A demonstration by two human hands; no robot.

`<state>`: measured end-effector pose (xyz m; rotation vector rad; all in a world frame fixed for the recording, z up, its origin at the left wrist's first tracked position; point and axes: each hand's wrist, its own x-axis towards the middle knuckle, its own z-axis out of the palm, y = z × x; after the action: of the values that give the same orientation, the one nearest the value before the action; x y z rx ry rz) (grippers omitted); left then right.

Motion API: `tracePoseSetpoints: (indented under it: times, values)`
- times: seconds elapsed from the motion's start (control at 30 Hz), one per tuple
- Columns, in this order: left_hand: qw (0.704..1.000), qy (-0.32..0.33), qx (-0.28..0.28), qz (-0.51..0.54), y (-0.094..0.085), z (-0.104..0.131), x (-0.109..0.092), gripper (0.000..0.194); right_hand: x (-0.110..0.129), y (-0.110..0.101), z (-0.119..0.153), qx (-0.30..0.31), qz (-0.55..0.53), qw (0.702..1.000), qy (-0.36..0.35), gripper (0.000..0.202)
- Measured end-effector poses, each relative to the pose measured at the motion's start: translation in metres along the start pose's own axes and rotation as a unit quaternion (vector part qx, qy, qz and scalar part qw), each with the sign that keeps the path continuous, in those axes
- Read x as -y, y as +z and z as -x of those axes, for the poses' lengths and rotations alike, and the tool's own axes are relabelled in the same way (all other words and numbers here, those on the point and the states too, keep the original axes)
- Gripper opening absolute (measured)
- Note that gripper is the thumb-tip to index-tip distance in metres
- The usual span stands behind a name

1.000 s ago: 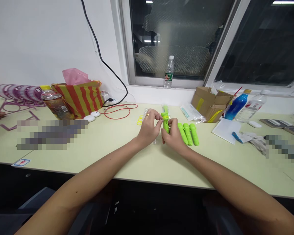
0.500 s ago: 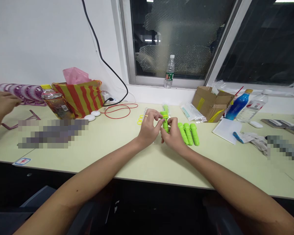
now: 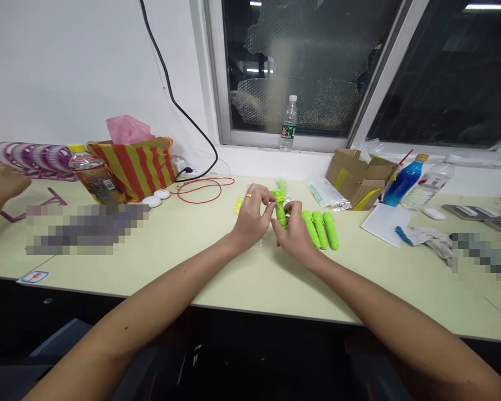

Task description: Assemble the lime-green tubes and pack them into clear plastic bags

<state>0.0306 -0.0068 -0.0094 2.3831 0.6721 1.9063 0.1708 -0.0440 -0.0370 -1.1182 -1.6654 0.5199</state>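
A bright green plastic tube with a ridged, wider head (image 3: 280,211) stands nearly upright between my hands over the table. My left hand (image 3: 253,220), with a ring on one finger, pinches at its ridged head. Lower down, my right hand (image 3: 294,231) is closed around the tube's body, thumb and fingers partly covering it. Three similar green tubes (image 3: 319,229) lie side by side just right of my right hand. Yellow rings (image 3: 237,205) lie beyond my left hand. Behind the held tube is another green piece (image 3: 281,186), partly hidden. A small clear item (image 3: 258,243) shows below my left hand.
A cardboard box (image 3: 354,178), a plastic packet (image 3: 326,192) and bottles (image 3: 404,181) stand or lie at back right. White paper (image 3: 384,224) and a glove (image 3: 432,240) are nearer. At left are a striped bag (image 3: 140,170), a tea bottle (image 3: 98,178) and another person's hand (image 3: 4,184).
The green tube tilts slightly, and my left fingers have shifted a little on its head. The other person's hand at far left has moved lower. The view has shifted slightly.
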Motion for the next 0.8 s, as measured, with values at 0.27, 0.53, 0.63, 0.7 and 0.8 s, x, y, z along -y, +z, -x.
tracePoseSetpoints:
  times: [0.27, 0.53, 0.63, 0.7, 0.8]
  values:
    - [0.999, 0.015, 0.023, -0.024, -0.0030, -0.0031, -0.0022, 0.026, 0.0019, 0.0028, 0.0016, -0.002, 0.039, 0.999, -0.025, 0.026]
    - [0.998, 0.016, 0.040, -0.038, -0.0063, -0.0065, -0.0029, 0.025, 0.0012, -0.0005, 0.0013, -0.030, 0.101, 0.994, -0.013, 0.023]
    - [0.999, 0.029, 0.010, -0.032, -0.0059, -0.0059, -0.0036, 0.026, 0.0046, -0.0028, 0.0017, -0.044, 0.063, 0.997, -0.025, 0.022]
    - [0.999, 0.039, 0.002, -0.024, -0.0056, -0.0056, -0.0052, 0.027, 0.0061, -0.0034, 0.0012, -0.051, 0.049, 0.997, -0.035, 0.026]
    - [0.998, 0.053, 0.001, -0.022, -0.0059, -0.0057, -0.0082, 0.026, 0.0066, -0.0034, -0.0011, -0.053, 0.034, 0.997, -0.038, 0.033]
